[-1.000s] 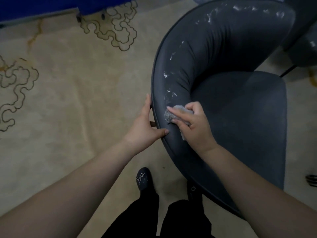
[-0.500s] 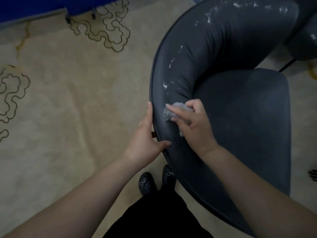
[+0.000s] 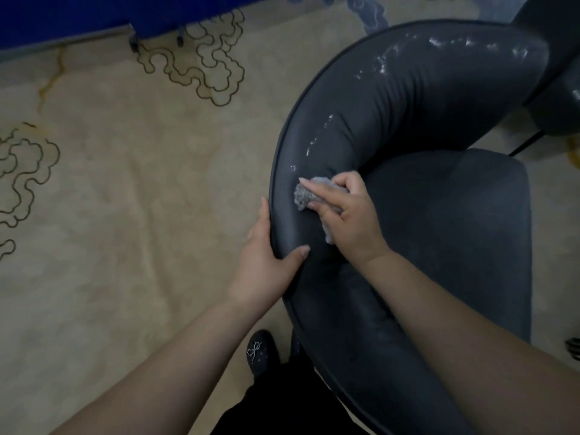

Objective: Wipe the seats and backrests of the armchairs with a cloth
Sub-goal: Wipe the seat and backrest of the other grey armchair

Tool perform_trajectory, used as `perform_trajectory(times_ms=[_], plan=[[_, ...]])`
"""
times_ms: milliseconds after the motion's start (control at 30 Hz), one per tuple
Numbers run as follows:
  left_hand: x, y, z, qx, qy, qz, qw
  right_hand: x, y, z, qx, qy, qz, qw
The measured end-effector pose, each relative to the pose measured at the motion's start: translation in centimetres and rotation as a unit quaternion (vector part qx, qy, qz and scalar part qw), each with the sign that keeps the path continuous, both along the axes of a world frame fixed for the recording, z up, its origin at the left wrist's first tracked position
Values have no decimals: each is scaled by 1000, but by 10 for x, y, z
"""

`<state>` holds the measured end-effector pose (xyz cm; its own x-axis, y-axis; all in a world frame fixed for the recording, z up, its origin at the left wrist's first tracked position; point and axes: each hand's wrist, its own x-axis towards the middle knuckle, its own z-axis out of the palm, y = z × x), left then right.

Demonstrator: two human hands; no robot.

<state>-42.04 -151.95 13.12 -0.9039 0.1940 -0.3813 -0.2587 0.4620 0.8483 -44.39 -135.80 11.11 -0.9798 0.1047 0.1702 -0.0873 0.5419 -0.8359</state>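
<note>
While the left hand (image 3: 266, 262) clasps the piped outer rim of the dark, smooth, leather-like armchair (image 3: 417, 98), thumb over the top and fingers behind, the right hand (image 3: 348, 221) curls round a crumpled grey cloth (image 3: 306, 194) and presses it onto the curved backrest's inner face. White streaks dot the backrest above. The seat (image 3: 455, 233) looks matte. Beige carpet (image 3: 125, 215) shows looping outlines.

Your dark padded curved backrest (image 3: 408, 98) runs clear ahead; the grey fabric seat (image 3: 455, 233) lies open, a second dark armchair (image 3: 561, 89) crowding its far end.
</note>
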Motion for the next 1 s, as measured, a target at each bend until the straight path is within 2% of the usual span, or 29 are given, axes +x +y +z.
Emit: perform_trajectory(times_ms=[167,300,400,533,600,700,833,900,1000], plan=[[-40,34,-14,-105,84,75,988,-23,5,6,-57,-14,-30,998],[-37,39,-25,-132,143,68,978,-36,6,6,-79,-17,-58,995],[-36,36,-29,-142,161,72,974,-30,5,2,-51,7,-31,998],[-38,36,-33,-137,167,72,974,-45,4,4,56,49,44,996],[-38,37,-34,-140,168,69,973,-63,6,7,92,63,26,993],[-37,36,-34,-147,173,60,972,-67,2,7,85,56,-15,995],[-35,35,-29,-143,175,54,973,-32,-2,4,69,49,27,996],[-36,35,-30,-145,181,55,971,-41,4,7,97,61,43,993],[-36,36,-30,-155,183,58,969,-75,9,10,129,82,5,988]])
